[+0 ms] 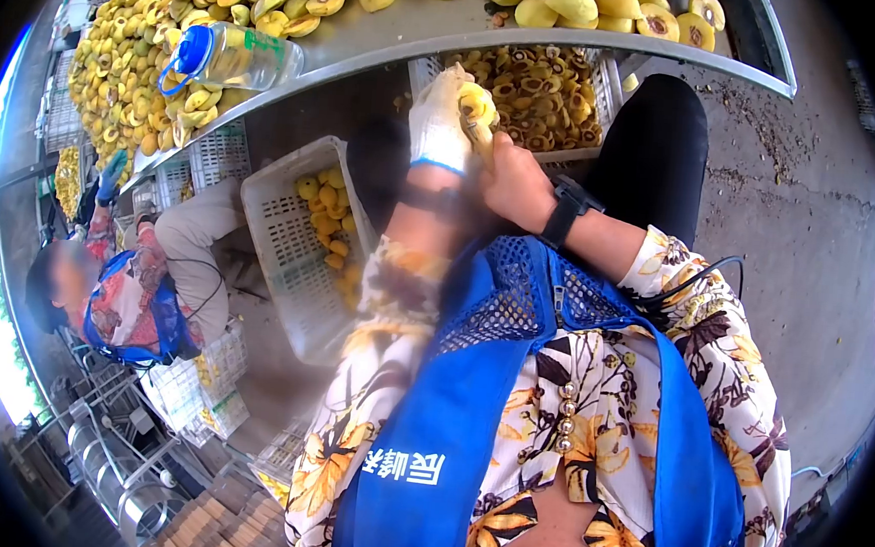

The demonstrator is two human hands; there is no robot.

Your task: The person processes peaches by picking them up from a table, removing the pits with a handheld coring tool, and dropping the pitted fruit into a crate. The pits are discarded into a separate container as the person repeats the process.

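My left hand (pixel 439 123), in a white glove with a blue cuff edge, is closed around a yellow fruit piece (pixel 477 103). Bare and closed, my right hand (pixel 518 183) grips the handle of a small tool (pixel 480 141), whose metal end meets the fruit. The tool's exact shape is partly hidden by the fingers. Both hands are close together, just in front of a crate of fruit pieces with brown centres (pixel 544 95).
Halved yellow fruit (pixel 136 44) is heaped on a metal-edged table (pixel 411 46), beside a blue-capped plastic bottle (pixel 235 58). A white crate (pixel 288 254) holding yellow pieces stands at the left. Beyond it sits a co-worker (pixel 146 296) with a blue glove.
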